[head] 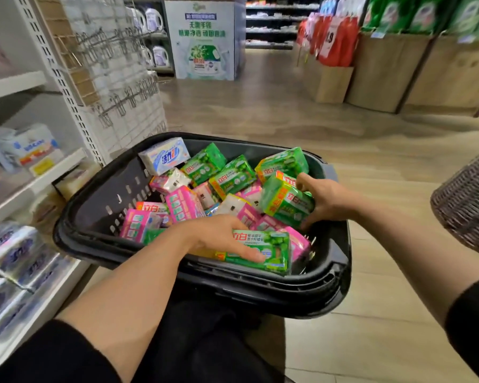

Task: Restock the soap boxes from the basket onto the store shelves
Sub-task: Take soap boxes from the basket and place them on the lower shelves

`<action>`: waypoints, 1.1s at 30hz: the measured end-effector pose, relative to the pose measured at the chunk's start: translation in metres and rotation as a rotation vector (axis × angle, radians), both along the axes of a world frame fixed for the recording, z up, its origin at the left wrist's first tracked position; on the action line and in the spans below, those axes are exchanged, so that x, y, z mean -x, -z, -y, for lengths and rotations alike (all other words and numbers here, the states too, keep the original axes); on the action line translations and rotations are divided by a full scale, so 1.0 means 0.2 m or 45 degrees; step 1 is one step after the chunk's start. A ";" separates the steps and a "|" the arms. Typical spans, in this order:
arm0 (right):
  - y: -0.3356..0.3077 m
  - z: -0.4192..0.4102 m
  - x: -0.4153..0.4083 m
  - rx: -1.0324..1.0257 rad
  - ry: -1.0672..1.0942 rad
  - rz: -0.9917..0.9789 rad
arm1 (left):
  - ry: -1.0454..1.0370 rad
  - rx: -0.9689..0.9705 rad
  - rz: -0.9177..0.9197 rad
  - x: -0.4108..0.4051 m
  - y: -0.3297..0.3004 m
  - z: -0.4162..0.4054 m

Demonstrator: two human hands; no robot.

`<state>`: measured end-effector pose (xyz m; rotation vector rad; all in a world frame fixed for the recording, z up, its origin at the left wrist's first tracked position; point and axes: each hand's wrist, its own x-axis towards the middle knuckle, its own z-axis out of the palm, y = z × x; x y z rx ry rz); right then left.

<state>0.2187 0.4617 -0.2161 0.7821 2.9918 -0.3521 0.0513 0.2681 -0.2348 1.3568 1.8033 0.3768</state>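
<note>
Reaching into the black plastic basket (94, 217), both hands' fingers grip green soap packs (260, 252), ready for shelving: left hand (221, 236), right hand (327, 200).

Green soap boxes (263, 251) in the basket bear "立白"; a red price tag (329, 37) shows "9".

Even indoor light, motion blur, wide-angle edge distortion
</note>
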 end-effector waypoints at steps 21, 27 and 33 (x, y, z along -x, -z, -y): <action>0.11 -0.06 -0.02 0.265 0.054 -0.427 | -0.350 0.088 0.418 0.04 -0.07 0.05; 0.08 -0.01 -0.01 0.262 -0.048 -0.565 | -0.509 -0.110 0.541 0.08 -0.07 0.13; -0.11 0.19 0.22 0.727 -0.118 -0.949 | -0.829 -0.612 0.601 0.20 -0.09 0.44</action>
